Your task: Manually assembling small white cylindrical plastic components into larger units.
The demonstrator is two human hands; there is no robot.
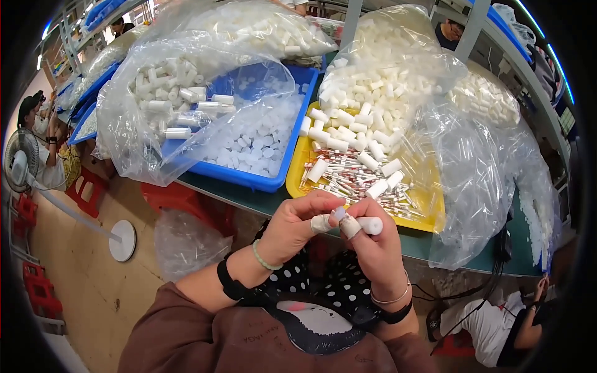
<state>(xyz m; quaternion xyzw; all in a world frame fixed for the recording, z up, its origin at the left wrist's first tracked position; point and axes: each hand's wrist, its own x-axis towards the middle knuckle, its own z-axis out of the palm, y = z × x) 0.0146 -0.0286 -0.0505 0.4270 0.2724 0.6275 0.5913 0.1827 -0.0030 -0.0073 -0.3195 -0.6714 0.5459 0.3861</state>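
Note:
Above my lap my two hands meet, fingers closed. My right hand (380,245) grips a white plastic cylinder (372,225) whose round end points right. My left hand (287,231) pinches a small translucent plastic cap (339,214) at the cylinder's other end; how far the two fit together is hidden by my fingers. Pale wraps cover both thumbs. Just beyond my hands, a yellow tray (429,217) holds white cylinders and many thin red-and-silver parts (348,174). Left of it, a blue tray (249,180) contains a heap of translucent caps (258,140).
A clear bag of ribbed white cylinders (165,90) lies over the blue tray. Another bag of white cylinders (385,68) spills into the yellow tray. Bag plastic (466,186) drapes over the table's right edge. Red stools (186,202) and a standing fan (22,161) are left; other people sit nearby.

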